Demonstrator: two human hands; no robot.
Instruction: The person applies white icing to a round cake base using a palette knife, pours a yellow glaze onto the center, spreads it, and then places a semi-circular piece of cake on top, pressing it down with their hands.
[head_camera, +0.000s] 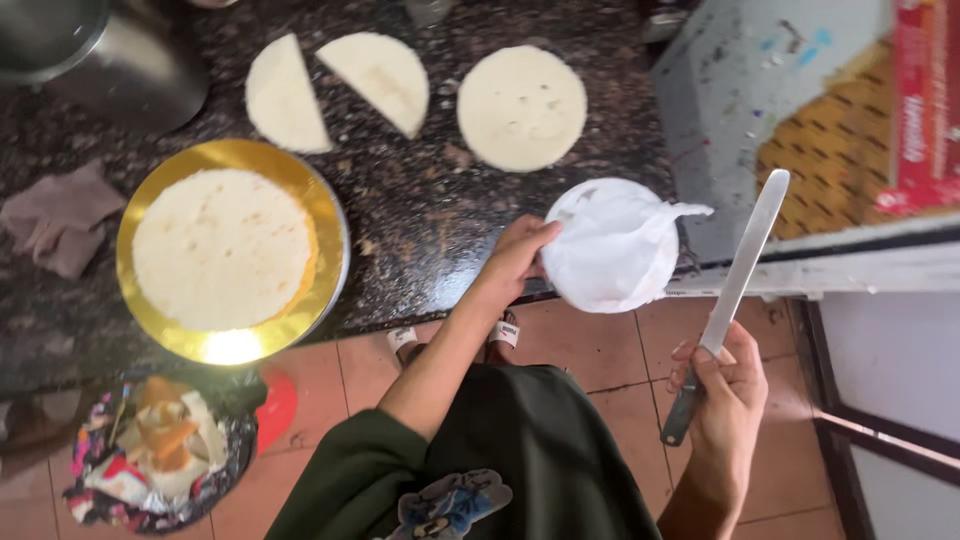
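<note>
My left hand (515, 258) grips the side of a round white tub (612, 245) with a white plastic bag or liner crumpled in it, at the counter's front edge. My right hand (725, 385) holds a long flat metal spatula (738, 275) by its handle, blade pointing up and away, to the right of the tub. On the dark stone counter (420, 210) a round pale cake layer (222, 248) sits on a gold cake board (325, 225). Two half-round layers (283, 97) (382, 78) and one whole round layer (522, 107) lie farther back.
A steel bowl (110, 60) stands at the back left and a crumpled cloth (60, 220) lies at the left edge. A paint-stained grey box (740, 90) sits at the right. A bin of scraps (160, 450) stands on the tiled floor below.
</note>
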